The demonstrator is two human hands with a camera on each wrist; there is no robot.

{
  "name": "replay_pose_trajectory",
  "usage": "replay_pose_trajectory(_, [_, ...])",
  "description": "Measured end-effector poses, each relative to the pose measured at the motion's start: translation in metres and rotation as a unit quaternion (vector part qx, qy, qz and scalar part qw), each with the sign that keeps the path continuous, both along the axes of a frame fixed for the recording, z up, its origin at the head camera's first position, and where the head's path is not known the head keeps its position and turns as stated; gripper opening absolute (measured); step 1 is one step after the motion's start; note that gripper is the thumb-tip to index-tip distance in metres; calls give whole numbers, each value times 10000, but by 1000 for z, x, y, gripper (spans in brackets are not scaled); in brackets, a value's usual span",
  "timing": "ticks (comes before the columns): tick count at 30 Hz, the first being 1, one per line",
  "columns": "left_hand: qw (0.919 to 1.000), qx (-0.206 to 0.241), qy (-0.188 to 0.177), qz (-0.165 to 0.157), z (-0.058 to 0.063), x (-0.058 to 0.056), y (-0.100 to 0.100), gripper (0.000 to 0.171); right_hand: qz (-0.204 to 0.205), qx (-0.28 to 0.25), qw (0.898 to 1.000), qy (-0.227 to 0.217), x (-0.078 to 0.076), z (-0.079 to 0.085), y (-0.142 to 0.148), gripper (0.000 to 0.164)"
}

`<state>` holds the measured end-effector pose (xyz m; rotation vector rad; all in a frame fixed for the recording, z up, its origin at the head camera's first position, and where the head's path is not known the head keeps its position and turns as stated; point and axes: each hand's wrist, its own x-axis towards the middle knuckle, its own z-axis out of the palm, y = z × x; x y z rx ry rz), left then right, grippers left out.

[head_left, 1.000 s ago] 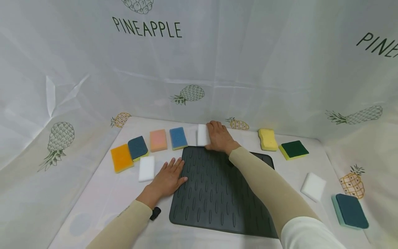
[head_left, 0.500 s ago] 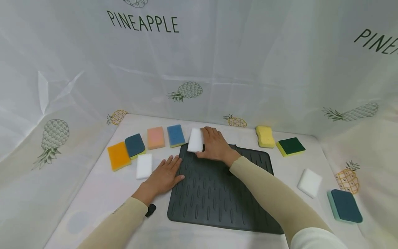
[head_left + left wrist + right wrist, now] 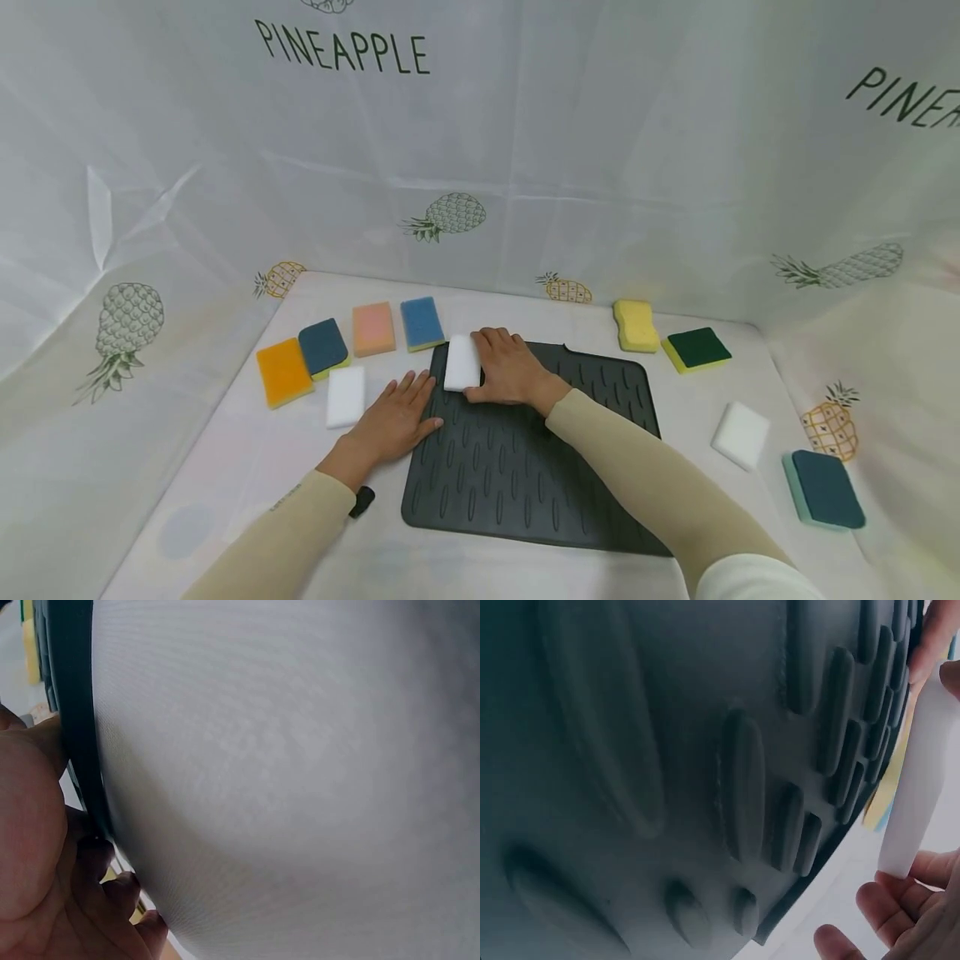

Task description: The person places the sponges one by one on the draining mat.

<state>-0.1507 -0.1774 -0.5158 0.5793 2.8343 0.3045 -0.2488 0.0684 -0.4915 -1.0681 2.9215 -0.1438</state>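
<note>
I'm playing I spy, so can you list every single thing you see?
Mat: 1, dark grey, middle
White sponges: 3, white, mat's far left corner, left, right
Orange sponge: 1, orange, left
Dark blue sponges: 2, dark blue with yellow or pale teal, left and right
Pink sponge: 1, pink, back left
Blue sponge: 1, blue and yellow, back left
Yellow sponge: 1, yellow, back right
Green sponge: 1, green and yellow, back right
Table: 1, white, underneath
Backdrop: 1, whitish with pineapple prints, behind
Wrist gadget: at least 1, black, left wrist
Shirt sleeve: 1, white, right arm
Arm sleeves: 2, beige, both forearms
Left hand: 1, bare, mat's left edge
Right hand: 1, bare, gripping one white sponge
</note>
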Motion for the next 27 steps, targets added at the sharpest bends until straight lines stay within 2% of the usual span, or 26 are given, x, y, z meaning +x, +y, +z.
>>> replay_pose_trajectory(27, [10000,-39,2,-21,1,-1,1,79,5,284,9995,-160,3,-10,-1,99])
